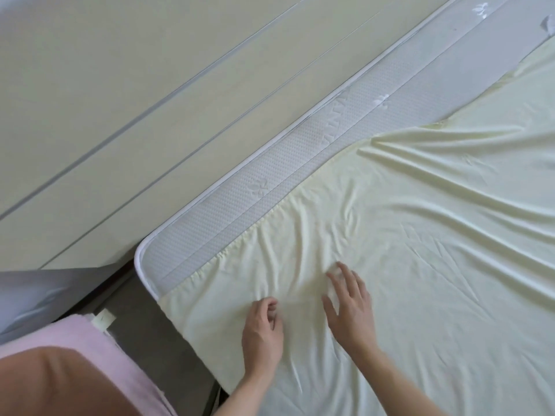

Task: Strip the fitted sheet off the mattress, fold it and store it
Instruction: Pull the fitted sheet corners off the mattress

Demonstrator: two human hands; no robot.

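Two hands on a loosened pale yellow fitted sheet at the corner of a white mattress.

The wrinkled pale yellow fitted sheet (405, 250) has come off the near corner and far edge of the white quilted mattress (240, 187), baring a strip with white piping. The left hand (262, 333), fingers curled, rests on the cloth near the corner; whether it pinches the cloth is unclear. The right hand (350, 307) lies just beside it, fingers spread flat on the sheet. Pale wooden panels (120, 100) run alongside the mattress, and a pink folded cloth (99, 349) lies at the lower left.
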